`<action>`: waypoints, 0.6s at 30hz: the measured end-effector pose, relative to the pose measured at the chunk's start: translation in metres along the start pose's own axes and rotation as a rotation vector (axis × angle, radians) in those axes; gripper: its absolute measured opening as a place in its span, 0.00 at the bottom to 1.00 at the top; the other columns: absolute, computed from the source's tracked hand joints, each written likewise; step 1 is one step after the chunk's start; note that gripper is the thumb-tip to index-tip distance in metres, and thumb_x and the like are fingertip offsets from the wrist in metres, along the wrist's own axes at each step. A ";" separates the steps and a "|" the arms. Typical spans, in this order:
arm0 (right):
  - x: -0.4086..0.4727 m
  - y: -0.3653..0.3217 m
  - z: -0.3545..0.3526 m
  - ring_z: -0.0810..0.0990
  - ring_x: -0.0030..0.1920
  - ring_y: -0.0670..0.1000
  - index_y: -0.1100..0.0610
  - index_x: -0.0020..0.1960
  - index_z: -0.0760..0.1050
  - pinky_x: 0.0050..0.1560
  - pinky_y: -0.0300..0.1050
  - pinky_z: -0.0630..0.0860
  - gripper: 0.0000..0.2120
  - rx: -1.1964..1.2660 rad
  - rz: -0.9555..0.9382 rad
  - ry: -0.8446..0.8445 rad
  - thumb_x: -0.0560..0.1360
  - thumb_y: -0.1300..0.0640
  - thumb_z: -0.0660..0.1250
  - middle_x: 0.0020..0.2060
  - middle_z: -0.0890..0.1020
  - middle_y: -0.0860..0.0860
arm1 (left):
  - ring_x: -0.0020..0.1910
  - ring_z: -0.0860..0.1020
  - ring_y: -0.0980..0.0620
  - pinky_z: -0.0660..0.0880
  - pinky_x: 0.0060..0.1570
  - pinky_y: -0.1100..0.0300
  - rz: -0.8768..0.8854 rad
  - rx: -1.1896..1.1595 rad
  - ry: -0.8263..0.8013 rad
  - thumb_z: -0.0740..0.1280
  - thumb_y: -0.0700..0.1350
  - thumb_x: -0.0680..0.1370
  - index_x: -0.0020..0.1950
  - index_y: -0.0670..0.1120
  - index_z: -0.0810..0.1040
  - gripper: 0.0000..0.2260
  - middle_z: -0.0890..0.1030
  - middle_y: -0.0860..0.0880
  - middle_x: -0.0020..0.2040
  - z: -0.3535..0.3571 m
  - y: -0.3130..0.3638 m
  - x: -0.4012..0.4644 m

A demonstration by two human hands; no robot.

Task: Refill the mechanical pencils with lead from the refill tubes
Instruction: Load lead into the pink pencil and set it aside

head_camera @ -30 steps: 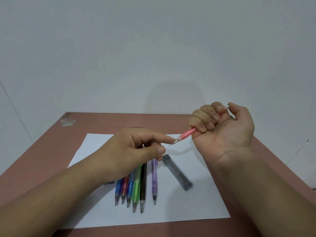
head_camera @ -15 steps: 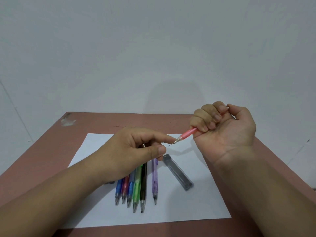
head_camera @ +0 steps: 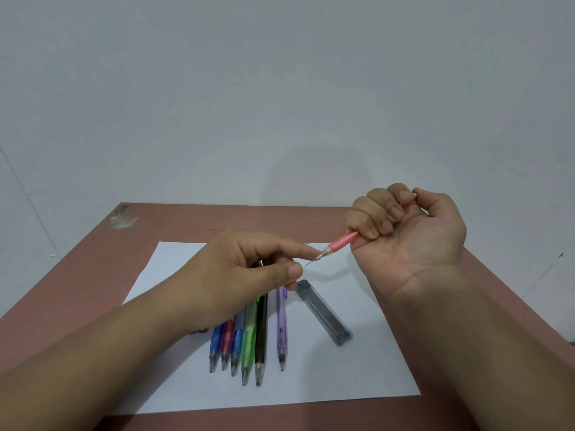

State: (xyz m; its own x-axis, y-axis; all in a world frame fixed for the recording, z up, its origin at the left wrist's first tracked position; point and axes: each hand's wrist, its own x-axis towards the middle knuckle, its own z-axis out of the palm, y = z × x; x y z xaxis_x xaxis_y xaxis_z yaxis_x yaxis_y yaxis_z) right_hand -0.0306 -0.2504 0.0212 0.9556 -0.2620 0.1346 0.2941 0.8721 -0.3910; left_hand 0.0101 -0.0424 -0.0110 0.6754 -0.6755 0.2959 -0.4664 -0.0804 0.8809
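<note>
A: Head view: your right hand (head_camera: 413, 231) is fisted around the pink mechanical pencil (head_camera: 340, 241), tip slanting down-left with a thin lead poking out.

B: And my left?

A: Your left hand (head_camera: 236, 275) hovers over the paper (head_camera: 357, 368), forefinger extended to the pencil's tip, thumb just below; those fingers pinch nothing I can see. Six pencils (head_camera: 249, 340) lie beneath it on the bench (head_camera: 186, 222), the grey refill tube (head_camera: 323, 312) just beside them.

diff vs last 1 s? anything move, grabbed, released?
No visible change. Right hand holds the pink mechanical pencil in its fist; left hand has its index fingertip at the pencil's tip. Pencils on the white paper sheet and the grey lead refill tube unmoved.
</note>
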 end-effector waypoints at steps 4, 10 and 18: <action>-0.001 0.000 0.000 0.58 0.24 0.49 0.55 0.32 0.65 0.25 0.41 0.59 0.09 0.014 0.004 -0.003 0.70 0.54 0.54 0.29 0.61 0.48 | 0.38 0.76 0.59 0.70 0.43 0.69 0.015 -0.011 0.009 0.71 0.49 0.75 0.53 0.58 0.86 0.09 0.80 0.59 0.36 0.001 0.003 0.000; 0.000 0.001 0.000 0.58 0.24 0.48 0.55 0.32 0.65 0.25 0.41 0.60 0.14 0.035 0.018 0.006 0.75 0.53 0.51 0.29 0.61 0.48 | 0.39 0.78 0.60 0.71 0.43 0.69 0.021 -0.028 0.026 0.71 0.49 0.74 0.52 0.57 0.87 0.09 0.82 0.58 0.36 0.002 0.004 0.000; -0.003 0.005 0.002 0.58 0.24 0.48 0.55 0.32 0.65 0.24 0.40 0.59 0.18 0.049 0.038 0.003 0.78 0.52 0.49 0.28 0.61 0.48 | 0.38 0.76 0.54 0.71 0.44 0.57 0.041 -0.002 0.065 0.74 0.53 0.73 0.49 0.58 0.87 0.06 0.82 0.57 0.37 0.002 -0.001 0.002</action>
State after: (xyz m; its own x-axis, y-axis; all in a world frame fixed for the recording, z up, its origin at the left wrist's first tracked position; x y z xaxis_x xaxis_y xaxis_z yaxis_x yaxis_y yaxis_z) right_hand -0.0325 -0.2442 0.0205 0.9662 -0.2294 0.1178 0.2566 0.9008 -0.3502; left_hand 0.0106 -0.0450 -0.0122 0.6915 -0.6293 0.3548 -0.4932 -0.0523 0.8683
